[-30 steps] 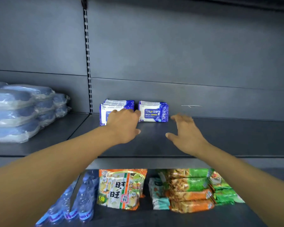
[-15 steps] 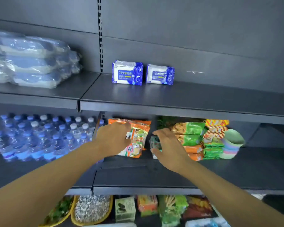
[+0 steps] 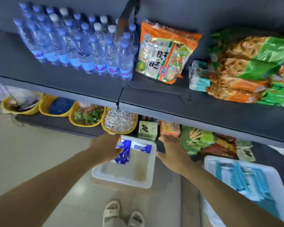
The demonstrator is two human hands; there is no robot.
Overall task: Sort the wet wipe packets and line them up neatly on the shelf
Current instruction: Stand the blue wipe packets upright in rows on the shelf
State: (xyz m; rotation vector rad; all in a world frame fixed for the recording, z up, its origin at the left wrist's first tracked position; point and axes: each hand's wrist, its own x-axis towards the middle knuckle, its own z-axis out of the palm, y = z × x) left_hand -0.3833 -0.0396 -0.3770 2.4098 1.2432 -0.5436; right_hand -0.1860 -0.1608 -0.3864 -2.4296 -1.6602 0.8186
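Left hand [image 3: 107, 149]: reaching into white foam box [image 3: 147, 181], touching blue-white wet wipe packets [image 3: 142, 148], grip hidden, cannot tell
Right hand [image 3: 172, 151]: spread, holding nothing
Left to do: these packets not yet shelved

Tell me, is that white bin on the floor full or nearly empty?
Nearly empty. The white bin shows mostly bare bottom; only a few blue wet wipe packets lie at its far end, where the left hand reaches.

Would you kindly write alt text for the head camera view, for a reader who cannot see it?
Seen from above, a person's left hand reaches onto blue wet wipe packets in a white tray on the floor, while the open right hand hovers beside it. Above are shelves with water bottles and snack bags.
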